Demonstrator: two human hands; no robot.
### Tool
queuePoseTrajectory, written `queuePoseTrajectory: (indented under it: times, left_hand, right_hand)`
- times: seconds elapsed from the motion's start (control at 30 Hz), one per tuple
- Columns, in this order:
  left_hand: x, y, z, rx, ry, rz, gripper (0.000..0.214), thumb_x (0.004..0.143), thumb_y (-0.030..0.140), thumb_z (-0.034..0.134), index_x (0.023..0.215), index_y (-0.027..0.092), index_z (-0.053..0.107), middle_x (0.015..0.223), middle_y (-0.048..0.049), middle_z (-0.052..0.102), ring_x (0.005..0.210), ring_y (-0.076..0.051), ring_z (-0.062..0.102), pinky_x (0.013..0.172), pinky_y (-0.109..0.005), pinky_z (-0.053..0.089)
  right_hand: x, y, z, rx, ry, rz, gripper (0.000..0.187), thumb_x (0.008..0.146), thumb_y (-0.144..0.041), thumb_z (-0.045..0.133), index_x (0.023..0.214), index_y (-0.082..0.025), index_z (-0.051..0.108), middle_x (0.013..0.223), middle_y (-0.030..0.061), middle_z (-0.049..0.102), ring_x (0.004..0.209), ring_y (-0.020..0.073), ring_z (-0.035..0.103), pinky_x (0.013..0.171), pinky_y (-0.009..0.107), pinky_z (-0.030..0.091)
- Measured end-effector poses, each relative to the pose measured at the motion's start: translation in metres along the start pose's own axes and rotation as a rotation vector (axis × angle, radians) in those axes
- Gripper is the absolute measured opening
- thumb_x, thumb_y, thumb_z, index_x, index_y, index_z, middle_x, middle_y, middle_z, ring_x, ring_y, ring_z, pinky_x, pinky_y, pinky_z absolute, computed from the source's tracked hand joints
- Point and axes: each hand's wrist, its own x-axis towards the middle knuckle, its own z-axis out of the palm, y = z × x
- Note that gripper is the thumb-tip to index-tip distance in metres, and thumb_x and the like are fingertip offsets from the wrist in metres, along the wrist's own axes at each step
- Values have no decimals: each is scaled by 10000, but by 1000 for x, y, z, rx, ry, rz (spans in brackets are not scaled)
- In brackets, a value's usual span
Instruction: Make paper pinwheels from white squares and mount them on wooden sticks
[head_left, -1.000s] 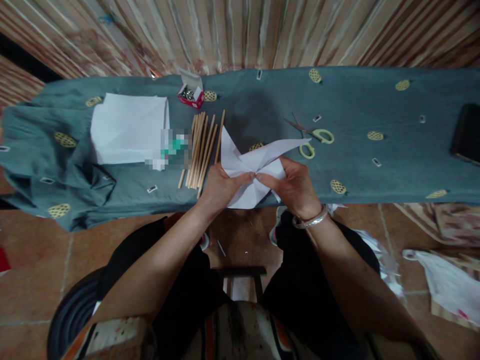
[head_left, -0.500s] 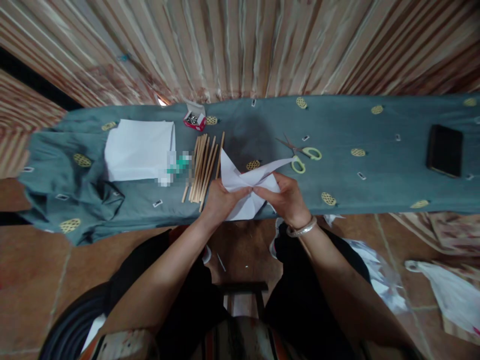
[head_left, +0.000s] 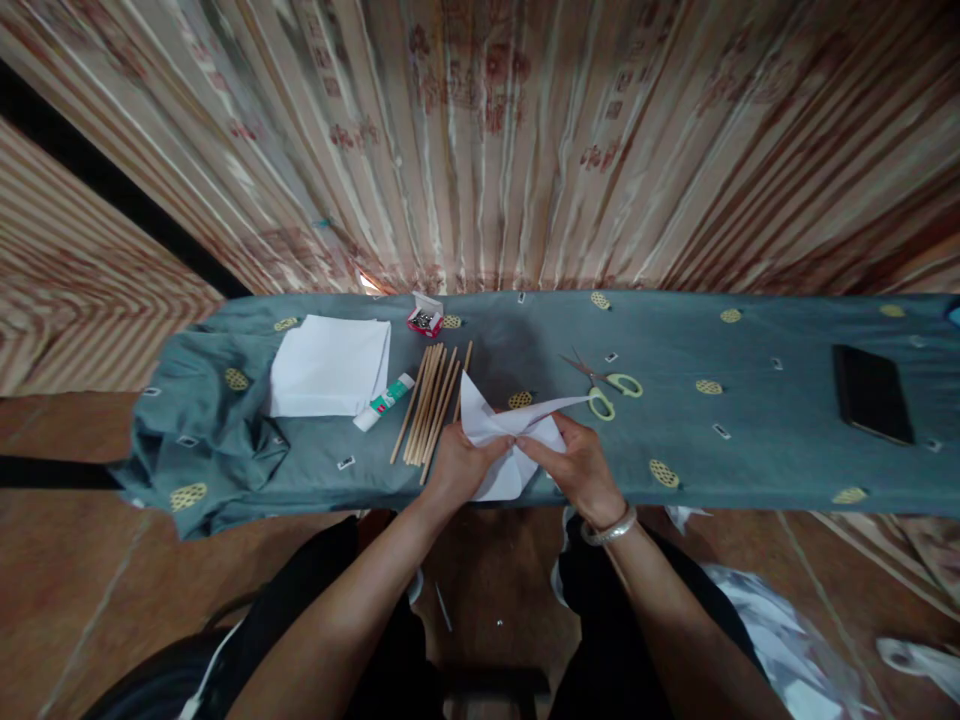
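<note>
Between my two hands is a white paper pinwheel [head_left: 498,478], its blades folded in toward the centre and some tips sticking out. My left hand [head_left: 463,464] grips its left side, thumb pressed near the middle. From the right, my right hand [head_left: 581,465] pinches it, that thumb also at the centre where the folds meet. The fingers beneath the paper are mostly hidden. Just left of the pinwheel lie several thin wooden sticks [head_left: 429,405]. Scissors [head_left: 600,385] with pale green handles rest beyond my right hand, blades spread.
On the patterned green cloth [head_left: 757,430] are a stack of white paper [head_left: 330,365], a glue stick [head_left: 384,402], a small red box of metal pins [head_left: 426,316] and a dark rectangular object [head_left: 874,393]. A striped curtain [head_left: 495,150] hangs behind. Paper scraps in plastic [head_left: 780,630] lie on the floor.
The camera view has tilted up, so the table and hands appear lower in the picture. Both hands keep hold of the pinwheel, thumbs still at its centre.
</note>
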Motion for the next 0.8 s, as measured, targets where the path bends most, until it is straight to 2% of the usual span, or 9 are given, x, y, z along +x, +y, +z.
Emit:
queuePoseTrajectory:
  times: [0.13,0.33,0.47,0.67,0.8]
  left_hand:
    - [1,0,-3,24,36,47,321,566,293,814,840,136,760,859,-86,780,861,-299,735,821,-417,582]
    - [6,-5,-11,-58,82,62,326,586,274,804,879,138,760,855,-80,778,758,-236,723,741,-341,584]
    - [7,-2,-12,-164,158,32,361,530,248,842,850,118,740,814,-83,768,720,-228,712,738,-354,576]
    - [6,5,-13,-243,233,-15,409,513,234,844,884,117,718,867,-88,768,791,-245,724,799,-382,571]
    - [8,9,-18,-293,258,-34,430,496,227,847,893,133,712,851,-74,768,793,-250,725,774,-381,579]
  right_hand:
    - [1,-4,1,-32,20,-21,353,672,-452,751,879,-168,715,772,55,750,639,199,643,587,303,508]
    - [6,-2,4,-5,35,22,397,692,-519,738,888,-174,719,787,54,746,666,195,635,606,306,505]
    - [8,-2,6,99,43,40,415,718,-572,722,877,-189,714,763,33,725,655,176,615,602,292,486]
    - [11,-9,6,267,80,53,412,743,-604,704,816,-198,709,687,-5,685,599,131,550,563,251,416]
    - [17,-4,5,313,98,49,377,788,-578,686,877,-214,731,707,-6,688,635,139,567,573,249,423]
